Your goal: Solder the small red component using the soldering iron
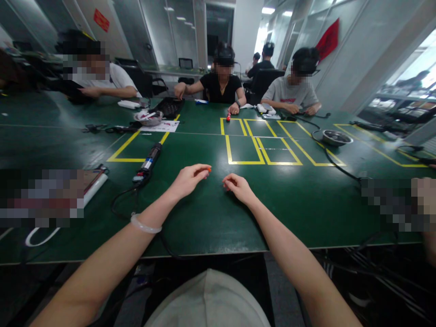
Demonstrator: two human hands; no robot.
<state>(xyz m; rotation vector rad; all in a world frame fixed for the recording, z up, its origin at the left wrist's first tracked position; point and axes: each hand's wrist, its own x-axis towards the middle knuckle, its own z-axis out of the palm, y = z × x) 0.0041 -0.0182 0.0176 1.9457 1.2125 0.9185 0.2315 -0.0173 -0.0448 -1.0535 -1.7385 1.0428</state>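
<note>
between the thumb and fingertips of the left hand (pixel 191 179), a small orange piece (pixel 209 169) is pinched; its kind and long axis cannot be made out. just right of that grip, across a narrow gap above the green tabletop (pixel 218 213), the right hand (pixel 239 187) is held with fingertips drawn together; whether anything is gripped there cannot be told. from those fingertips, the piece is placed leftward and slightly farther out. left of the left grip, a black cylindrical device (pixel 148 162) is laid slantwise.
</note>
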